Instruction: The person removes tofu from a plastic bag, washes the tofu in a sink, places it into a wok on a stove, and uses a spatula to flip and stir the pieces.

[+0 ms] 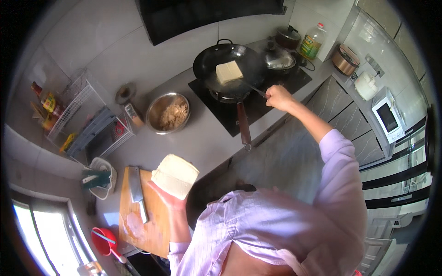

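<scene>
On my left hand [172,201], palm up, rests a block of tofu [175,176], held above the edge of a wooden cutting board [155,220]. A cleaver [137,189] with a pale handle lies on that board. My right hand [279,98] grips the handle of a dark utensil [255,89], probably a spatula, whose far end reaches into a black wok [207,60]. Another tofu piece [229,71] is in the wok, close to the utensil's end, which is hard to make out. The wok sits on a burner of the black cooktop [228,120], its wooden handle pointing towards me.
A steel bowl [152,115] of crumbly food stands left of the cooktop. Behind the wok's right side are a lidded pan [280,59], a dark pot [288,37] and an oil bottle [311,43]. A wire rack [91,91], a white basket [112,183] and a red dipper [103,241] are at left.
</scene>
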A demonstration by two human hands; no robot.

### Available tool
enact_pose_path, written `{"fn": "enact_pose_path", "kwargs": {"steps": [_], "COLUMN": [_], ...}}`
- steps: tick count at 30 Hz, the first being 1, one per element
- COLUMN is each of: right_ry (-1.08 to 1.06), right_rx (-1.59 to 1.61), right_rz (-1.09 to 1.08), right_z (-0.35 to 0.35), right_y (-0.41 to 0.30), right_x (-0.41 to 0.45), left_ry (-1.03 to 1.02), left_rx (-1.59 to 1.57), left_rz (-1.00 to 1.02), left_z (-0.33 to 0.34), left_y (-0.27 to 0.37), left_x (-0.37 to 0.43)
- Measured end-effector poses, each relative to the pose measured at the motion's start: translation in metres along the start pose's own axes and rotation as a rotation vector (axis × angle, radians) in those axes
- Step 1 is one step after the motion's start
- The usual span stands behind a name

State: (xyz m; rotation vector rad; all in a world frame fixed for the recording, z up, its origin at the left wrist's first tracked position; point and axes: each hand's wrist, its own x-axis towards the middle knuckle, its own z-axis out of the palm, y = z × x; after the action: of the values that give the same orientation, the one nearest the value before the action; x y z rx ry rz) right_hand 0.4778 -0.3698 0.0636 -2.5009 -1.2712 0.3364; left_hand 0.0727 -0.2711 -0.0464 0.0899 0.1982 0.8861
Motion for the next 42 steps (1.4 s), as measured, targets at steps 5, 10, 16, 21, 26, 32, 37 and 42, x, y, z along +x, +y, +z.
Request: {"fn": "enact_pose_path", "kwargs": {"steps": [5, 10, 16, 21, 26, 32, 37, 42], "right_ry": [0.043, 0.015, -0.013, -0.028, -0.059, -0.074, -0.171, -0.280], "right_rx": [0.131, 0.462, 0.590, 0.616, 0.468, -0.069, 0.299, 0.646], "right_rz": [0.008, 0.152, 0.199, 0.187, 0.126, -0.078, 0.105, 0.291], "right_z": [-0.010, -0.015, -0.029, -0.044, -0.056, -0.062, -0.078, -0.091], "right_y": [0.003, 0.004, -0.008, -0.009, 0.010, 0.043, 0.045, 0.026], "right_x": [-0.022, -0.036, -0.047, -0.042, -0.021, 0.003, 0.011, -0.003], "left_ry": [0.037, -0.003, -0.020, -0.102, -0.112, -0.074, -0.070, -0.035], "left_rx": [0.025, 0.208, 0.333, 0.378, 0.373, 0.376, 0.512, 0.723], "left_rz": [-0.062, -0.107, -0.235, -0.301, -0.316, -0.378, -0.409, -0.453], "left_z": [0.003, 0.030, 0.093, 0.131, 0.133, 0.130, 0.127, 0.133], "left_y": [0.005, 0.004, -0.017, -0.054, -0.093, -0.125, -0.135, -0.144], "left_x": [0.006, 0.027, 0.083, 0.147, 0.217, 0.263, 0.287, 0.315]}}
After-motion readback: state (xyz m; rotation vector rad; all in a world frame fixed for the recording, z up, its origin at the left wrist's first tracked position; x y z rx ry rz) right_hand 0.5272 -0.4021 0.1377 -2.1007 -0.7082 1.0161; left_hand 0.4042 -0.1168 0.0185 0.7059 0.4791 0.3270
